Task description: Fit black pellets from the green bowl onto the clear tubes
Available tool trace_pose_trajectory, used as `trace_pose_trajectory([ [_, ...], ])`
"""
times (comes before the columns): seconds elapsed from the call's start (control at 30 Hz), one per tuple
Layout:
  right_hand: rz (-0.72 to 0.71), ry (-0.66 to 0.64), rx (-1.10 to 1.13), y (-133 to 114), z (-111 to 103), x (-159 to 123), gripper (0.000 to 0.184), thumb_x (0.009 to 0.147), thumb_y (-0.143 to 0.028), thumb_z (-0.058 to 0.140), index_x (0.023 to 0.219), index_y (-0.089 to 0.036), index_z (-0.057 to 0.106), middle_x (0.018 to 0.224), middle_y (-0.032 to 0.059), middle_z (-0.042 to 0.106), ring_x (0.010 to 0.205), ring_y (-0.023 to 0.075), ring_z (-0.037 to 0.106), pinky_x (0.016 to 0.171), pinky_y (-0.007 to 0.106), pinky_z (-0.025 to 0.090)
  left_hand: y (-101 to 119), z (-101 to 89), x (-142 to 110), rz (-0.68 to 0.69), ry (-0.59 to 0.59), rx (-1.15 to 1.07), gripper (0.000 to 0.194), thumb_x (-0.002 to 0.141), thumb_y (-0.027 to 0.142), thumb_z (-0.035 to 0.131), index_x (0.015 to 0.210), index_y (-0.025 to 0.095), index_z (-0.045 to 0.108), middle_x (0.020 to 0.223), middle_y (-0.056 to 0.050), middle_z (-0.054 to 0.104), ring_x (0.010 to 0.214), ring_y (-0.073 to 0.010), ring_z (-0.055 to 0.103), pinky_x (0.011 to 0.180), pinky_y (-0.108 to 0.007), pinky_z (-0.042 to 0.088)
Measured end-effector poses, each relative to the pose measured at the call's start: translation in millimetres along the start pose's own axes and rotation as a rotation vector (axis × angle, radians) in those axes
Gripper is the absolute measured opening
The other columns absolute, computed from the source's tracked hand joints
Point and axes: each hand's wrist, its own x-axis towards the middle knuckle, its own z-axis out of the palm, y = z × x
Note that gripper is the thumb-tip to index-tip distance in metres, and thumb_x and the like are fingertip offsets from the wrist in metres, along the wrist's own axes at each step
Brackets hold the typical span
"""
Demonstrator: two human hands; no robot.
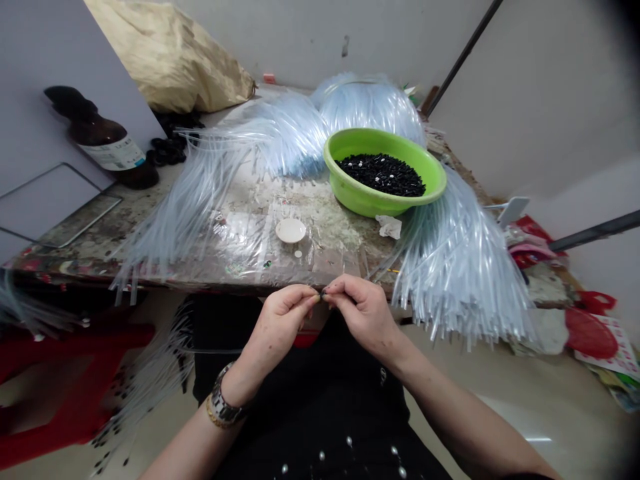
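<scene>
My left hand (277, 323) and my right hand (364, 312) meet at the table's front edge, thumb and forefinger of each pinched together. Between the fingertips shows a small dark piece (323, 294), mostly covered, like the black pieces (383, 177) in the green basin. A thin clear tube (215, 351) runs sideways to my left wrist; its end is hidden in or behind that hand. Just beyond my hands, a small white dish (291, 231) sits on the plastic-covered table (240, 247).
Bundles of clear tubes (460, 267) lie right of and behind the green basin (345, 190), with more tubes (185, 200) at left. A brown bottle (110, 143) stands at the left. Tubes with black ends (150, 380) hang over a red stool (75, 400). Crumpled tissue (389, 227) touches the basin.
</scene>
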Motion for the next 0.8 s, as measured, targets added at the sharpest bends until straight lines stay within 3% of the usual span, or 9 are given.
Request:
trace_pose_trajectory([
  [0.17, 0.104, 0.012, 0.110, 5.9, -3.5, 4.0, 0.010, 0.086, -0.020, 0.060, 0.076, -0.019, 0.064, 0.069, -0.0006, 0.066, 0.066, 0.0135, 0.062, 0.065, 0.025, 0.049, 3.0, 0.5, 3.8, 0.000, -0.028, 0.031, 0.019, 0.086, 0.030, 0.060, 0.075, 0.016, 0.067, 0.060, 0.003, 0.052, 0.053, -0.0099, 0.045, 0.047, -0.020, 0.037],
  [0.33, 0.126, 0.033, 0.173, 6.3, -13.2, 10.9, 0.009, 0.084, -0.021, 0.061, 0.077, -0.019, 0.066, 0.069, -0.0008, 0.067, 0.064, 0.0133, 0.062, 0.063, 0.025, 0.050, 4.9, -4.1, 5.8, 0.039, -0.063, 0.137, 0.021, 0.088, 0.031, 0.059, 0.096, 0.018, 0.072, 0.069, 0.000, 0.062, 0.055, -0.0121, 0.051, 0.048, -0.021, 0.043],
  [0.47, 0.081, 0.022, 0.109, 2.1, -17.1, 12.9, 0.010, 0.085, -0.019, 0.060, 0.076, -0.019, 0.066, 0.070, -0.0005, 0.067, 0.067, 0.0134, 0.063, 0.066, 0.025, 0.049, 1.5, -7.0, 6.1, 0.080, -0.093, 0.182, 0.018, 0.089, 0.029, 0.057, 0.087, 0.018, 0.072, 0.058, 0.002, 0.055, 0.050, -0.0116, 0.048, 0.047, -0.021, 0.041],
  [0.63, 0.051, 0.051, 0.098, -1.3, -15.9, 16.8, 0.011, 0.085, -0.016, 0.060, 0.077, -0.020, 0.066, 0.072, -0.0006, 0.068, 0.070, 0.0133, 0.063, 0.069, 0.025, 0.049, -1.1, -3.7, 9.2, 0.068, -0.092, 0.147, 0.018, 0.089, 0.028, 0.057, 0.082, 0.018, 0.069, 0.058, 0.003, 0.054, 0.048, -0.0102, 0.047, 0.045, -0.021, 0.039],
  [0.8, 0.139, 0.126, 0.207, 3.6, -22.1, 20.9, 0.012, 0.086, -0.022, 0.060, 0.092, -0.020, 0.069, 0.082, 0.0015, 0.070, 0.072, 0.0138, 0.065, 0.070, 0.026, 0.052, 6.8, 0.4, 14.4, -0.002, -0.039, 0.025, 0.017, 0.085, 0.032, 0.064, 0.090, 0.017, 0.072, 0.061, 0.001, 0.061, 0.049, -0.0109, 0.053, 0.044, -0.021, 0.043],
])
